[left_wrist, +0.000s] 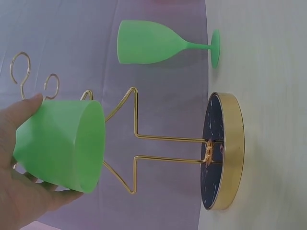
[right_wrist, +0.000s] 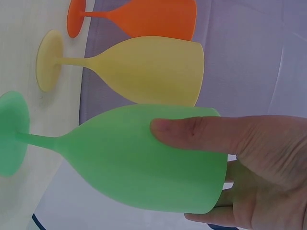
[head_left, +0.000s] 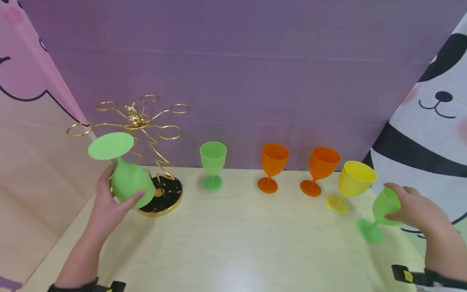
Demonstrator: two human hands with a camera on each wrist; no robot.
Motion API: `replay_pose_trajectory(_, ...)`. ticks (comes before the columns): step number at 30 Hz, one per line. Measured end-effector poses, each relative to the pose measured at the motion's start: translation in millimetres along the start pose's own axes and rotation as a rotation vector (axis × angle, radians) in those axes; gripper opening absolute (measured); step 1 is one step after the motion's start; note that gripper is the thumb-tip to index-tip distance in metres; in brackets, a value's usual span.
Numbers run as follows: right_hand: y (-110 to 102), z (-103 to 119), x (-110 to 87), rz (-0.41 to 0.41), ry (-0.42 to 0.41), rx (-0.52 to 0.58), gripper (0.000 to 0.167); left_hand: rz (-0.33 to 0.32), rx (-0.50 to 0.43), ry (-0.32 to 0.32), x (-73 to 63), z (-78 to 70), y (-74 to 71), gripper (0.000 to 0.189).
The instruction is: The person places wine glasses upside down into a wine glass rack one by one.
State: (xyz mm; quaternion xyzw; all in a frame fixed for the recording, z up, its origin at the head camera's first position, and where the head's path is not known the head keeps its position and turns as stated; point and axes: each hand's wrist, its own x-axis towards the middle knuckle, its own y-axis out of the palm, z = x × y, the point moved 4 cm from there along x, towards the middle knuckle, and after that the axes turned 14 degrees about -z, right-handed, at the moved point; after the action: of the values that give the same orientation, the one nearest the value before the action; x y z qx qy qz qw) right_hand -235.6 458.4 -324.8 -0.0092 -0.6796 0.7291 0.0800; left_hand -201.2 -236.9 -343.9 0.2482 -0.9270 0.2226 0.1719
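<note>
My left hand (head_left: 109,207) grips a green goblet (head_left: 133,182) by its bowl, upside down with the foot up, in front of a gold wire rack (head_left: 135,121). In the left wrist view the bowl's mouth faces the rack's round base (left_wrist: 230,153). My right hand (head_left: 419,207) holds another green goblet (right_wrist: 139,158) by the bowl near its rim, thumb on one side and fingers on the other. That goblet is upright, its foot close to the table at the right end of the row.
Along the back of the pale table (head_left: 233,243) stand a green goblet (head_left: 213,158), two orange goblets (head_left: 274,160) and a yellow goblet (head_left: 355,178), all upright. A purple cloth (head_left: 233,81) hangs behind. The rack has several ring-ended arms and a small gold bear on top.
</note>
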Motion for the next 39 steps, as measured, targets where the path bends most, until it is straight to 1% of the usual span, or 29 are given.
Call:
replay_pose_trajectory(4,-0.7,-0.2,-0.2,-0.002,-0.005,-0.001,0.102,0.012,0.006,-0.003,-1.4,1.3,-1.3,0.106)
replay_pose_trajectory(6,-0.6,-0.1,-0.5,0.0,-0.005,0.002,0.102,-0.004,-0.012,0.009,-2.4,0.5,-2.7,0.106)
replay_pose_trajectory(11,0.6,-1.1,-0.5,0.01,-0.005,0.001,0.101,-0.073,-0.055,0.038,-8.1,-5.1,-11.8,0.106)
replay_pose_trajectory(14,0.7,-1.7,-0.1,0.013,-0.005,-0.003,0.101,-0.113,-0.052,0.042,-11.1,-10.5,-19.5,0.106)
replay_pose_trajectory(17,0.9,-1.2,0.1,0.023,0.001,-0.001,0.101,-0.177,-0.089,0.051,-12.4,-18.8,-27.4,0.104)
replay_pose_trajectory(20,0.5,-0.3,0.1,0.03,0.005,0.002,0.102,-0.252,-0.187,0.071,-12.4,-29.4,-36.4,0.097)
replay_pose_trajectory(23,-0.3,0.5,-0.3,0.031,0.005,0.004,0.102,-0.32,-0.374,0.085,-9.4,-40.7,-46.9,0.088)
replay_pose_trajectory(26,-0.8,0.5,-0.8,0.028,-0.003,0.007,0.102,-0.357,-0.573,0.112,-1.4,-52.6,-56.9,0.086)
replay_pose_trajectory(27,-1.3,0.3,-0.8,0.025,-0.006,0.007,0.102,-0.36,-0.629,0.12,2.4,-56.8,-59.8,0.087)
replay_pose_trajectory(28,-1.4,0.1,-0.7,0.023,-0.008,0.008,0.102,-0.358,-0.66,0.131,6.6,-61.8,-62.2,0.087)
replay_pose_trajectory(29,-1.9,-0.3,-0.5,0.019,-0.008,0.007,0.101,-0.353,-0.657,0.148,11.4,-67.5,-64.1,0.087)
replay_pose_trajectory(30,-2.0,-0.6,-0.3,0.018,-0.007,0.009,0.101,-0.344,-0.616,0.168,16.6,-74.1,-65.6,0.087)
replay_pose_trajectory(31,-2.2,-0.9,0.0,0.018,-0.003,0.01,0.101,-0.333,-0.552,0.177,22.0,-81.1,-66.6,0.085)
replay_pose_trajectory(33,-3.1,-1.5,0.6,0.017,0.001,0.006,0.101,-0.298,-0.367,0.204,33.3,-95.5,-67.6,0.083)
replay_pose_trajectory(35,-3.2,-1.4,0.9,0.023,0.004,0.007,0.102,-0.242,-0.153,0.232,45.5,-108.6,-67.3,0.082)
replay_pose_trajectory(36,-3.2,-1.1,0.8,0.026,0.005,0.006,0.102,-0.214,-0.065,0.247,51.6,-114.6,-67.1,0.081)
replay_pose_trajectory(37,-3.1,-0.8,0.7,0.031,0.004,0.005,0.103,-0.181,-0.004,0.255,57.8,-119.7,-67.1,0.081)
replay_pose_trajectory(39,-2.9,0.0,0.5,0.04,0.0,0.005,0.103,-0.12,0.076,0.279,71.0,-128.1,-66.7,0.081)
